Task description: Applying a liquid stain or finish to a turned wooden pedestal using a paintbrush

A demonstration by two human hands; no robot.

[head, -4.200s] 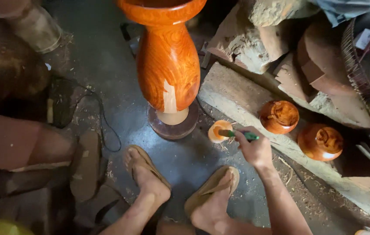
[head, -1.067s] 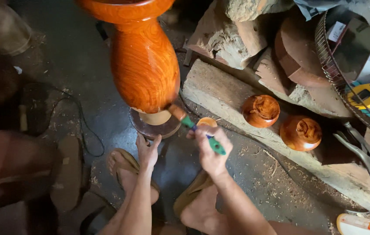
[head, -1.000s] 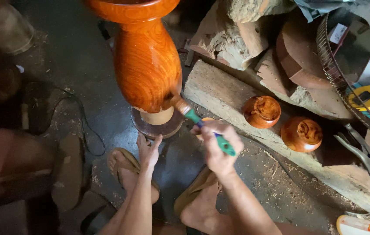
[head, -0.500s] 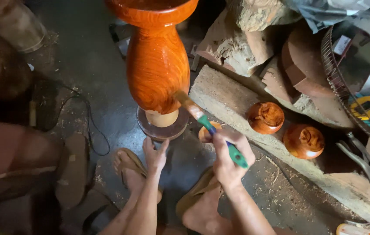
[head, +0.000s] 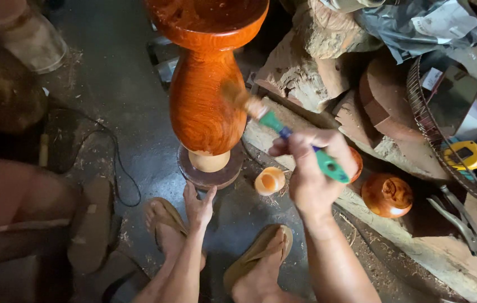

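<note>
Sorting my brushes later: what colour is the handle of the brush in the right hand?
Green, on the brush in the right hand; head view.

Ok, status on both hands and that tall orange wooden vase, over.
Right hand grips green-handled brush, bristles at tall glossy orange wooden vase. Left hand touches its round base. Small orange cup close by.

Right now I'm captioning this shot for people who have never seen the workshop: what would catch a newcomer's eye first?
The tall glossy orange vase at top centre stands out first, set on a round base that the left hand touches. The right hand holds a green-handled brush with its bristles against the vase's side. A small orange pot sits on a plank to the right.
</note>
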